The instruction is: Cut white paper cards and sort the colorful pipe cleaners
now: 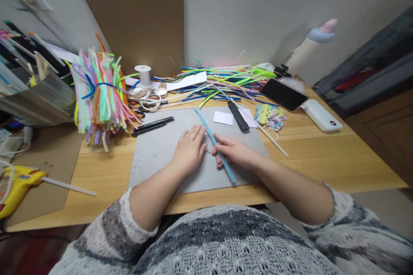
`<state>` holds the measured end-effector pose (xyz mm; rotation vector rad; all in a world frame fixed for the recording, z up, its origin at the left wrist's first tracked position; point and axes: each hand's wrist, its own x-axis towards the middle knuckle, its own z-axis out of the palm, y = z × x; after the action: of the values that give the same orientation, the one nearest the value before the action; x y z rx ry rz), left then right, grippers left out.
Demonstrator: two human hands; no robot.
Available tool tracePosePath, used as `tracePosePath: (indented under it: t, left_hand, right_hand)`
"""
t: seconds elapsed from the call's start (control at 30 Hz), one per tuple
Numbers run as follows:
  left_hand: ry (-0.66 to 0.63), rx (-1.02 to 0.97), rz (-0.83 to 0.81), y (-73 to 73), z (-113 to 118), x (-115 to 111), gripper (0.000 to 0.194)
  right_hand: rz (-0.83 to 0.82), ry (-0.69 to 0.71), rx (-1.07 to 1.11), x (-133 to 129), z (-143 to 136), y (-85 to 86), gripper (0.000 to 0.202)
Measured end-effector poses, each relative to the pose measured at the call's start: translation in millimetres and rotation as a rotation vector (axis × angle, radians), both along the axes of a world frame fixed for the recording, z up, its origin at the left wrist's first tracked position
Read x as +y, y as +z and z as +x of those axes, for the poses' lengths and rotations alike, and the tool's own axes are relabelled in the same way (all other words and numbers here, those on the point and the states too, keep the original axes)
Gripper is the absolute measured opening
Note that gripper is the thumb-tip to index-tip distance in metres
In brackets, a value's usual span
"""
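Blue fuzzy strip (211, 134) runs diagonally at frame centre, above the grey mat (151, 154) on the worktop (106, 167). Right hand (234, 151): thumb and fingers gripping the strip. Left hand (190, 148): fingers extended, palm down on mat, tips just beside strip. Black pens (155, 124), centre-left: pale markings, unreadable. White device (322, 115), right: dark mark, illegible.

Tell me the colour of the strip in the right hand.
Light blue; the strip shows best in the head view.
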<state>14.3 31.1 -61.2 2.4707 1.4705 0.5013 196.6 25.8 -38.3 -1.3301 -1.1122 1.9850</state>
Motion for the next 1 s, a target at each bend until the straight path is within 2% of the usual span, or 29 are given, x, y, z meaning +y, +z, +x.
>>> tracePosePath:
  t: [0.13, 0.23, 0.37, 0.5, 0.67, 0.73, 0.8, 0.87, 1.0]
  left_hand:
    - [0.138, 0.021, 0.022, -0.2, -9, 9, 0.048]
    - [0.107, 0.006, -0.006, 0.5, -9, 9, 0.047]
    - [0.051, -0.011, -0.039, 0.5, -7, 6, 0.046]
    - [0.051, -0.02, -0.059, 1.7, -8, 7, 0.045]
    - [0.067, 0.019, -0.073, 7.0, -14, 12, 0.046]
    - [0.08, 0.058, -0.075, 9.6, -16, 13, 0.046]
    - [0.084, 0.09, -0.09, 12.0, -17, 12, 0.047]
    - [0.092, 0.106, -0.104, 13.5, -17, 10, 0.048]
    - [0.137, 0.136, -0.092, 9.6, -15, -1, 0.05]
  right_hand:
    - [-0.046, 0.143, 0.0, 0, -2, 8.9, 0.068]
    - [-0.076, 0.214, 0.029, 4, -3, 9.6, 0.062]
    - [-0.135, 0.194, 0.203, 9, -10, 2.0, 0.052]
    - [-0.19, 0.178, 0.399, 11, -20, -7.9, 0.047]
    - [-0.226, 0.229, 0.548, 10, -32, -7.9, 0.058]
    - [-0.217, 0.26, 0.544, 9, -34, -7.1, 0.067]
    - [-0.139, 0.252, 0.424, 8, -33, -9.7, 0.074]
    - [0.026, 0.203, 0.249, 6, -27, -16.5, 0.072]
    - [0.355, 0.167, 0.074, 3, -11, -33.1, 0.044]
